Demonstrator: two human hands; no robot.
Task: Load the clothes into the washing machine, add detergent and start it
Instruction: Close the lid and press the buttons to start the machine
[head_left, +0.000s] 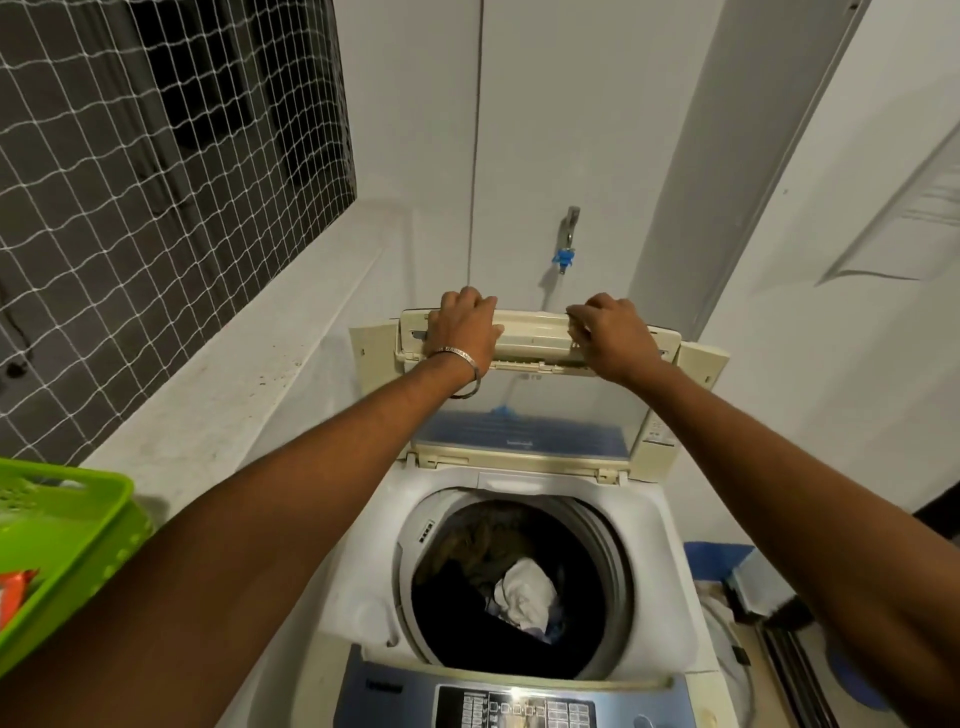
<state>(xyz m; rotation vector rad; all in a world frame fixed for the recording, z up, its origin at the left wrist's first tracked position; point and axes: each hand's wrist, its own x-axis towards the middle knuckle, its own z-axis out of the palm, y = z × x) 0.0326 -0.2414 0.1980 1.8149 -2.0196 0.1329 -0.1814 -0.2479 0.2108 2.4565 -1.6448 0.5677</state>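
Washing machine (358, 587): top-loading, white body, drum uncovered. Lid (535, 338): folded, raised upright at the back of the washing machine. Left hand (464, 327): fingers curled over the lid's top edge, gripping it; a metal bangle (460, 364) on the wrist. Right hand (610, 338): fingers curled over the same top edge, gripping it. Clothes (524, 592): inside the drum of the washing machine, dark pieces with one white piece on top. Control panel (514, 709): blue, at the front of the washing machine. Green basket (62, 525): left of the washing machine. Tap (567, 239): on the wall behind the washing machine, with a blue fitting.
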